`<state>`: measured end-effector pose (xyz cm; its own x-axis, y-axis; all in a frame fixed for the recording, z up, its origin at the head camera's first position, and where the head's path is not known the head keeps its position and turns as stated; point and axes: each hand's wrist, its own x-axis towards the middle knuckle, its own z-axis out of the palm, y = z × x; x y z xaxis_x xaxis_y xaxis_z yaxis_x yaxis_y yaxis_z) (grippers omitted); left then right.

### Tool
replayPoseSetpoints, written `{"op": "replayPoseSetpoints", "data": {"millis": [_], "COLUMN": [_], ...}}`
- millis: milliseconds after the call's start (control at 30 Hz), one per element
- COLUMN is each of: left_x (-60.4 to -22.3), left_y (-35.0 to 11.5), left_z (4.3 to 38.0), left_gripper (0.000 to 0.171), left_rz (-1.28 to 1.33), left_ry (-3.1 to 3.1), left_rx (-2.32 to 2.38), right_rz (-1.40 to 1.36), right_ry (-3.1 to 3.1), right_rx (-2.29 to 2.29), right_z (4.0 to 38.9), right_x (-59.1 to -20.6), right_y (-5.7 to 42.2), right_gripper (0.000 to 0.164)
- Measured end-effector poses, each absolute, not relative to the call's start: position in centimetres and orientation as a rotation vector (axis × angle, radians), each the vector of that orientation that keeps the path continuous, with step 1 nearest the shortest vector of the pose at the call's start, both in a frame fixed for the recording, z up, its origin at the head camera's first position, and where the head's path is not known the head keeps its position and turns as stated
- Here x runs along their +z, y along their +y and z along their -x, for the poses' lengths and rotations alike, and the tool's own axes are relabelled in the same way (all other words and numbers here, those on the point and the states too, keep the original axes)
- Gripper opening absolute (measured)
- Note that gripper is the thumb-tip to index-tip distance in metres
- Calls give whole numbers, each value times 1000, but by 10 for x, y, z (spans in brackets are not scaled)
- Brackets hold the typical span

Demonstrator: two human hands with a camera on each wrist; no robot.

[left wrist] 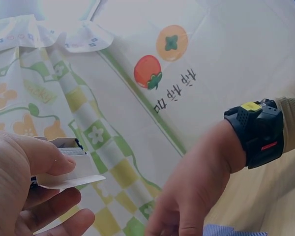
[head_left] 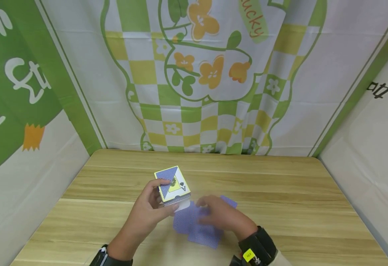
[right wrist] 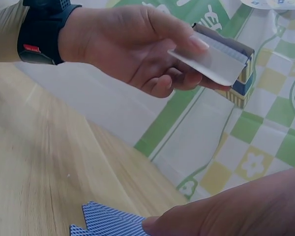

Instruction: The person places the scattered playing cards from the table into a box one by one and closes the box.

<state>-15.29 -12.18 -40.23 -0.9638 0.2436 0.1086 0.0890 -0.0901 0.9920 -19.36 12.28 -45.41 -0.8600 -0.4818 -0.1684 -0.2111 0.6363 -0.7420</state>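
Observation:
My left hand (head_left: pixel 147 205) grips a playing card box (head_left: pixel 173 184) above the table, fingers on one side and thumb at the flap end. The box is blue, white and yellow with an ace printed on its front. Its white flap (right wrist: pixel 211 61) hangs folded out, and edges of cards (left wrist: pixel 71 151) show inside the open end. Below and to the right, my right hand (head_left: pixel 218 214) is over several loose blue-backed playing cards (head_left: pixel 204 236) spread on the table. In the right wrist view its thumb touches these cards (right wrist: pixel 113 220); the other fingertips are hidden there.
The cards lie on a wood-grain table (head_left: pixel 280 192). A green and yellow checked curtain (head_left: pixel 187 125) hangs along its back edge. Printed cloth walls stand at the left (head_left: pixel 61 147) and right (head_left: pixel 353 147). Each wrist wears a black strap (head_left: pixel 258 245).

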Motion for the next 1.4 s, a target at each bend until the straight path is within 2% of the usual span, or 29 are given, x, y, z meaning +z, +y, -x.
{"op": "replayPoseSetpoints", "data": {"millis": [533, 1033, 1400], "left_x": [-403, -404, -406], "left_y": [-121, -121, -122], "left_z": [153, 154, 156], "left_gripper": [67, 65, 65], "left_rz": [-352, -330, -321], "left_ry": [2047, 2059, 2072], "left_rx": [2196, 2182, 2162], "right_rz": [660, 704, 809], "right_ry": [2595, 2738, 2816], "right_rx": [-931, -620, -436], "right_z": [192, 181, 173], "right_x": [-464, -469, -468], "right_y": [119, 107, 101], "right_gripper": [60, 89, 81]}}
